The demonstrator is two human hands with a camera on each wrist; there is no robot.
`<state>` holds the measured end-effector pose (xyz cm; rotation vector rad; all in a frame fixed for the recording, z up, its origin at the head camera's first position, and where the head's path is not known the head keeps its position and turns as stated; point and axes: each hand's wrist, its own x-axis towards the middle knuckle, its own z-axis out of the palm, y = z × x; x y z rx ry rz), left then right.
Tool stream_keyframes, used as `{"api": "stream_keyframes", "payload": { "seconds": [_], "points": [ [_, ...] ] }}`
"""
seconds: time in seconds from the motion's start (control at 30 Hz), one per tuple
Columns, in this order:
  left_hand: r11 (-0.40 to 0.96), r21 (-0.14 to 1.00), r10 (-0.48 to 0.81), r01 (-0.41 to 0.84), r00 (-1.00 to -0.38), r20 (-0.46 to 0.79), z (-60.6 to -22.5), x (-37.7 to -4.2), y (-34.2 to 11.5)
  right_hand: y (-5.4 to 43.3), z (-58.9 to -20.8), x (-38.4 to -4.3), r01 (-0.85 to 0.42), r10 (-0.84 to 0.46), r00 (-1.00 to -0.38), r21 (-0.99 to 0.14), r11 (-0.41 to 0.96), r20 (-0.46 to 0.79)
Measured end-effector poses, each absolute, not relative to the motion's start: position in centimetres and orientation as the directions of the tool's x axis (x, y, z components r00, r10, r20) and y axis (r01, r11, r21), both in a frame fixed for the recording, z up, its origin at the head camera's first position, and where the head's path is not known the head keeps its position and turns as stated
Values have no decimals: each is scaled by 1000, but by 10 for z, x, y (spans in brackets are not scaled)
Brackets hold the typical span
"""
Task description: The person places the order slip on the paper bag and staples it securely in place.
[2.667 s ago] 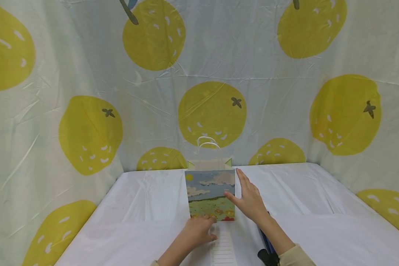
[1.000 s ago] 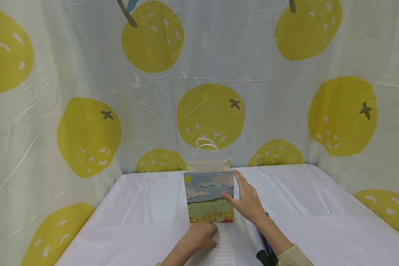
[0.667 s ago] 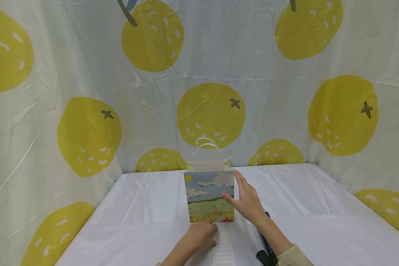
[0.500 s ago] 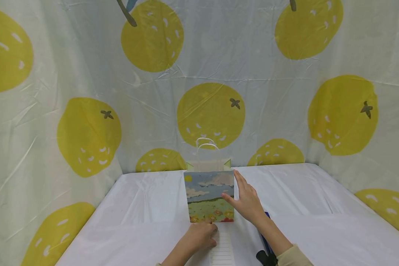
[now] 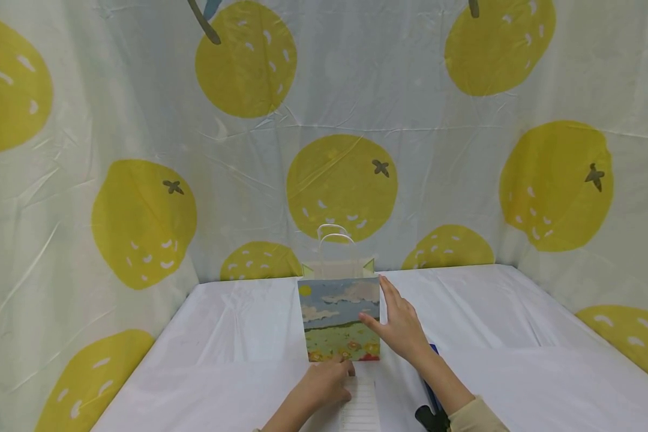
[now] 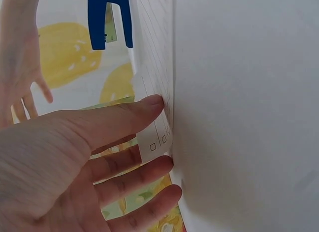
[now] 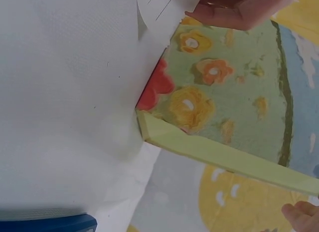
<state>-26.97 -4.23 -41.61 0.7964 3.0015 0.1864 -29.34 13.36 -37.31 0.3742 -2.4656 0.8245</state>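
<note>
A paper gift bag [image 5: 340,318] with a painted sky and flower meadow stands upright on the white cloth, its white handles up. Before it lies a narrow white sheet [image 5: 360,408] with ruled lines and small checkboxes; whether it is one sheet or a pad is unclear. My left hand [image 5: 324,387] pinches the sheet's far end between thumb [image 6: 149,103] and fingers, and the held corner is lifted off the cloth. My right hand [image 5: 402,327] rests at the bag's right edge, its fingers extended along the side and its thumb spread over the front.
A blue object [image 5: 434,384], two-pronged in the left wrist view, lies partly hidden under my right forearm. Beside my right sleeve is a black rounded thing [image 5: 431,418]. A white curtain [image 5: 443,180] printed with yellow fruit encloses the table on the back and sides.
My left hand has gone from loosely spread fingers to pinching the sheet. The sheet's far end now shows slightly nearer to me. My right hand and the bag stay put.
</note>
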Motion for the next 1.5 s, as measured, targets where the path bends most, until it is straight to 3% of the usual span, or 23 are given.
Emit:
{"api": "stream_keyframes", "payload": {
  "seconds": [0.47,0.73,1.1,1.3,1.5],
  "points": [
    [829,215,529,517,-849,3,-412,-266,-46,131,-370,-294,-400,-91,-837,-490,775,539],
    [805,344,523,483,-852,-26,-410,-269,-51,130,-369,-297,-405,-100,-838,-489,773,537],
    [773,402,520,491,-853,40,-408,-274,-52,130,-367,-299,-420,-95,-824,-489,764,559],
    [769,357,513,531,-845,151,-408,-272,-51,130,-366,-299,-428,-88,-825,-516,742,558],
    [741,402,482,538,-843,240,-406,-272,-50,130,-365,-301,-433,-79,-822,-530,729,563]
  ]
}}
